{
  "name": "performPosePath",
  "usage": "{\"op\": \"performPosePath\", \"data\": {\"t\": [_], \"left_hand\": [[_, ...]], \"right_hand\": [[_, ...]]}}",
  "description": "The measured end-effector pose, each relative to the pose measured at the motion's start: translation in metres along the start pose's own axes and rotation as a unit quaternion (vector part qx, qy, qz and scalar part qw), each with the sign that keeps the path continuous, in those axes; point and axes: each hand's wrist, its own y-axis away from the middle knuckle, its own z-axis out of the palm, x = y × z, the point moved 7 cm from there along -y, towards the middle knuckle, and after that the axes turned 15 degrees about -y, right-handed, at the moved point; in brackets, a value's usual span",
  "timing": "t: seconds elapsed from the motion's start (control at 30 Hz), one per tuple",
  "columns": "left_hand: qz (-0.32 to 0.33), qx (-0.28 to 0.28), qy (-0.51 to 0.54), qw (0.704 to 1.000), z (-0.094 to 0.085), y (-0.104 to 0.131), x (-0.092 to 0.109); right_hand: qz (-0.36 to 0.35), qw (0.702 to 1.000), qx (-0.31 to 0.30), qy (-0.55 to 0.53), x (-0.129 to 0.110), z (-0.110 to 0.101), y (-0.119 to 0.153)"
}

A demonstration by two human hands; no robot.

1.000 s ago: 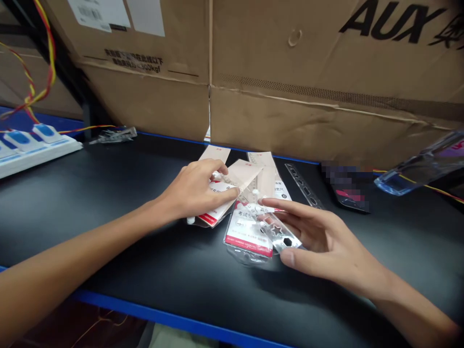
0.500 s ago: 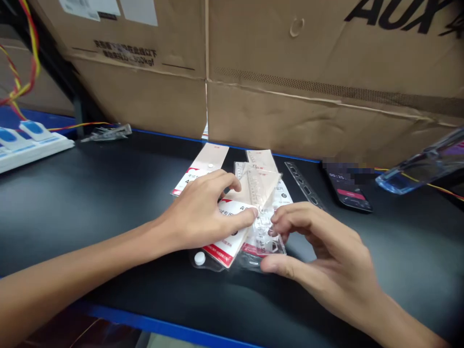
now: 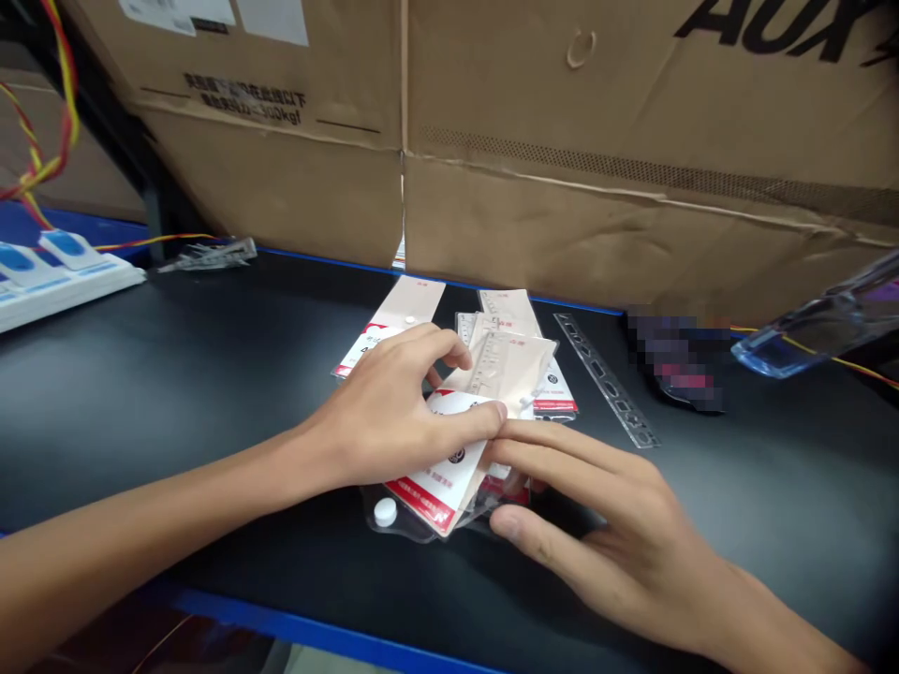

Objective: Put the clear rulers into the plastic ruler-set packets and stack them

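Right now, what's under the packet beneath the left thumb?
Under the upper packet, part of a lower packet, with red printing, shows beside the right fingers; the rest is covered.

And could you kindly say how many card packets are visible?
4 packets can be made out: the front packet under the left hand, the lower packet partly beneath that one by the right hand, the back-left packet and the back-right packet. More may be hidden.
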Motion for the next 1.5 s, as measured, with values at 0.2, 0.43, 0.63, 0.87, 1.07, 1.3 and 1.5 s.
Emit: {"op": "performPosePath", "data": {"t": [0.2,0.43,0.63,0.87,1.07,1.3,1.5], "left_hand": [[0.000,-0.012,0.032,0.999,-0.001,0.006,0.005],[0.017,0.025,0.089,0.996,-0.011,0.002,0.000],[0.031,0.022,0.114,0.993,-0.006,0.005,0.003],[0.070,0.010,0.104,0.992,0.006,0.006,0.003],[0.111,0.027,0.113,0.987,0.013,0.003,0.000],[0.142,-0.080,-0.003,0.987,0.025,0.007,0.005],[0.211,-0.125,-0.095,0.965,0.025,0.016,0.015]], "right_hand": [[-0.002,0.998,-0.065,0.006,-0.005,0.014,0.002],[-0.054,0.959,0.275,0.042,-0.004,-0.037,0.017],[0.036,0.964,0.262,-0.032,0.022,-0.040,0.013],[0.082,0.984,0.152,0.034,0.029,-0.030,0.007],[0.138,0.976,0.139,0.095,0.040,-0.040,0.002],[0.183,0.932,0.176,0.259,0.068,-0.087,0.007],[0.331,0.885,0.146,0.294,0.104,-0.116,0.021]]}}
